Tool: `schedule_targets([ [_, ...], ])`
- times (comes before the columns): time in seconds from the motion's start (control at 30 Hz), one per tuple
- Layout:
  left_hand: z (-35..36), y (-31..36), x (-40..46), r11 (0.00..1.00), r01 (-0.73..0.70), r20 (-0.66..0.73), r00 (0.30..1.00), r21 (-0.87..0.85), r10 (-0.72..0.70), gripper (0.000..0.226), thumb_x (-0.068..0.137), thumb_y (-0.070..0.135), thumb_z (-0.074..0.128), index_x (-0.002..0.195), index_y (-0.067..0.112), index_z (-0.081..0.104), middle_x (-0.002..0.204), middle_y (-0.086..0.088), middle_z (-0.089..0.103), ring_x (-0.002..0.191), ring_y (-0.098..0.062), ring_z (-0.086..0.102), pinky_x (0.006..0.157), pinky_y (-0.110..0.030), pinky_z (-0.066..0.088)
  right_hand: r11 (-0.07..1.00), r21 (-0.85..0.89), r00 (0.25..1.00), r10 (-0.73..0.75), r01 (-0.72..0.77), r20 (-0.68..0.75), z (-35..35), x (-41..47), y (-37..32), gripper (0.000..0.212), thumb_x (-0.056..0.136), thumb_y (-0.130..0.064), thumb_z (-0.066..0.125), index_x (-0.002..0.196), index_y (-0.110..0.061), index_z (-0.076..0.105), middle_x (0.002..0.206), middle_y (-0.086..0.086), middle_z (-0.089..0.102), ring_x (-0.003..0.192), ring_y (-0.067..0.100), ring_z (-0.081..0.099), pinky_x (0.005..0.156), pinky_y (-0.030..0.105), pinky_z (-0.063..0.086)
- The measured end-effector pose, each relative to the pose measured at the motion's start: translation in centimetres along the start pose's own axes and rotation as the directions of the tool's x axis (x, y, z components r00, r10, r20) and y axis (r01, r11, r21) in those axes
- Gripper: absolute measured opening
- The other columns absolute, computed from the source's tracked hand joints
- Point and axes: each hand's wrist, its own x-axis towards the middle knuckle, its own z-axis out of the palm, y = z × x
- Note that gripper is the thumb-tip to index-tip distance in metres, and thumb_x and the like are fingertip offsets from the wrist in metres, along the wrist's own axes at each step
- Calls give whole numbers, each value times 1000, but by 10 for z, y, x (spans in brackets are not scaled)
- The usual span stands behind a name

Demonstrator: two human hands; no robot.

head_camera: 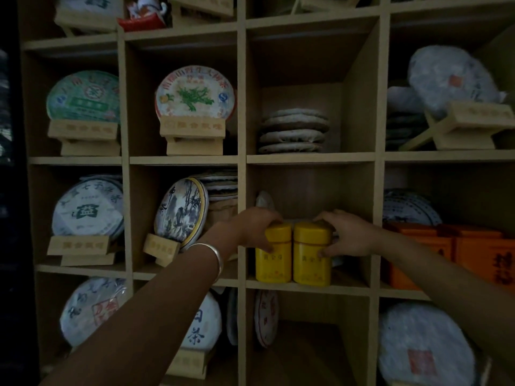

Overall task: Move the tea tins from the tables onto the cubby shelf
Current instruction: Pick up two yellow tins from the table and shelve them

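Standing side by side, each yellow tin [273, 253] fills one hand's grip.

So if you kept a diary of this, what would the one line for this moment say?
placing | left hand on left yellow tin | right hand on right yellow tin | tins upright, side by side in cubby

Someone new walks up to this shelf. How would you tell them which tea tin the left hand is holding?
Find the wooden cubby shelf and the cubby just below the flat stack of tea cakes. Two yellow tins stand upright there at the front edge, side by side. The left hand, with a silver bracelet on its wrist, grips the left yellow tin; the right hand grips the right yellow tin.
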Motion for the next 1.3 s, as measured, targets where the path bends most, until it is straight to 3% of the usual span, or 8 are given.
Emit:
schedule_targets([
  [0.1,-2,2,-2,998,15,18,1000,62,-16,73,76,30,79,137,14,43,135,-10,52,120,-27,49,92,-32,41,999,37,1000,-3,3,1,2,3,-5,71,71,-30,81,131,-24,44,121,5,47,109,22,53,95,43,51],
  [0.33,-5,3,1,990,39,50,998,137,-46,69,77,30,78,133,11,44,133,-13,52,119,-29,50,84,-30,39,994,101,999,-39,40,-8,12,12,-13,66,73,-20,79,129,-20,44,122,4,55,107,19,56,92,41,52],
  [0.63,-8,4,1,994,37,59,997,99,-43,68,72,17,81,129,13,45,132,-11,53,118,-29,50,89,-36,43,992,119,999,-24,30,-46,19,10,-9,71,73,-22,79,134,-21,41,124,3,51,108,18,53,88,34,51],
  [1.03,-4,1,4,995,40,65,997,90,-46,69,71,20,82,128,13,43,129,-14,52,114,-30,51,83,-34,43,992,125,999,-31,34,-27,18,11,-6,72,75,-22,78,135,-25,38,127,1,49,111,17,51,92,36,50],
  [1.2,-7,3,-1,998,62,9,998,9,-62,88,73,28,80,142,7,29,139,-20,41,123,-34,45,94,-36,41,997,63,998,-49,46,39,12,9,-7,85,76,-31,77,144,-22,26,137,6,41,121,22,48,101,43,47],
  [1.3,-12,4,-8,998,51,-48,997,-47,-53,89,76,28,79,145,7,27,142,-20,40,126,-34,43,96,-35,41,998,57,999,-39,39,-8,6,6,-9,92,76,-39,77,147,-21,22,142,6,38,123,20,45,103,34,43],
])
